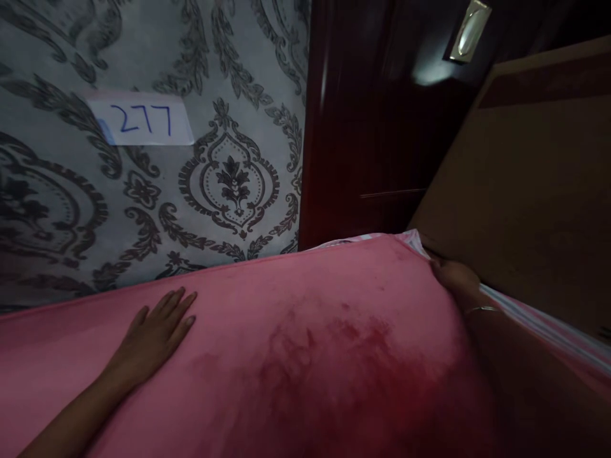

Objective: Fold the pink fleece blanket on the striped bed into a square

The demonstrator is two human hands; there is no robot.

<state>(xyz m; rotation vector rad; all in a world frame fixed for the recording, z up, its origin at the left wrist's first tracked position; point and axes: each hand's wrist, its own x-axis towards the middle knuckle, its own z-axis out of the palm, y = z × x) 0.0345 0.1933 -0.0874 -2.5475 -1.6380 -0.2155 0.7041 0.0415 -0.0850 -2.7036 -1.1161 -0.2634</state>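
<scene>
A pink sheet (238,299) with a dark reddish blotchy area lies over what looks like a mattress. My left hand (155,334) rests palm down on it at the left, fingers stretched out. At the far right corner, my right hand (456,278) is closed at the edge of the pink sheet, its fingertips hidden behind the fold; a thin bangle (484,308) circles that wrist. White patterned fabric (414,240) shows at the corner just beyond the right hand. A striped pink and white cloth (548,324) runs along the right side.
A grey wall with dark damask patterns (229,178) stands along the far edge, with a paper label reading 277 (146,119). Beside it is a dark red wooden door (363,127) with a metal handle plate (470,30). A large brown cardboard sheet or box (534,191) leans at right.
</scene>
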